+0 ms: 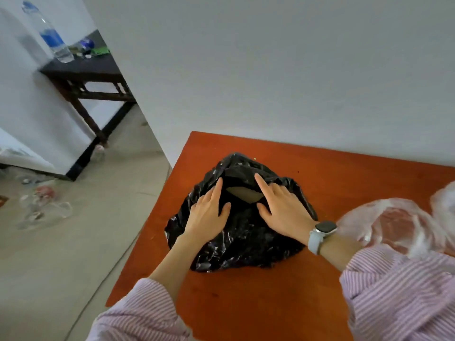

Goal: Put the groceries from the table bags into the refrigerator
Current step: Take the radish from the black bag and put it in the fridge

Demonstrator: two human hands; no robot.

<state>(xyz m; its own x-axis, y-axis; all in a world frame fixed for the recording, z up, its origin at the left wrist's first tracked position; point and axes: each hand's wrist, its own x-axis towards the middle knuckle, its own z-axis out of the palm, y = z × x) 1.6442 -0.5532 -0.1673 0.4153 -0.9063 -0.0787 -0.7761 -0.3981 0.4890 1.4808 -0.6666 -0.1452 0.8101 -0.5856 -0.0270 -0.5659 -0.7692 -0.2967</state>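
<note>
Head view, left hand (209,212): lies flat on the black bag (242,232), fingers straight and close together, thumb spread toward the gap between the hands. It grips nothing; it presses the film down on its own side of the bag mouth.
Head view, right hand (280,207): also flat on the bag, fingers extended, forefinger reaching furthest toward the wall. Nothing is pinched. A watch (322,230) sits on this wrist.
Bag mouth: opens between the two thumbs, where a pale tan item (246,194) shows through. What it is I cannot tell.
Reason for hold (judgement): palms on either side probably spread the slack film so the mouth stays apart and the contents can be found.
Black bag position: under both palms, slumped low on the red table (344,173), so little seems to be inside.
Clear bag (398,225): just beyond the right wrist, on the outer side of that forearm; something reddish shows through the plastic. Untouched.
Refrigerator: not identifiable with certainty; a white upright surface stands well off to the left hand's outer side.
Dark side table (83,70): far beyond the left hand, carrying a water bottle (49,33) and small clutter.
Floor: loose litter well outside the left arm.
Stage (judgement): early; groceries are in the bags, none lifted out.
</note>
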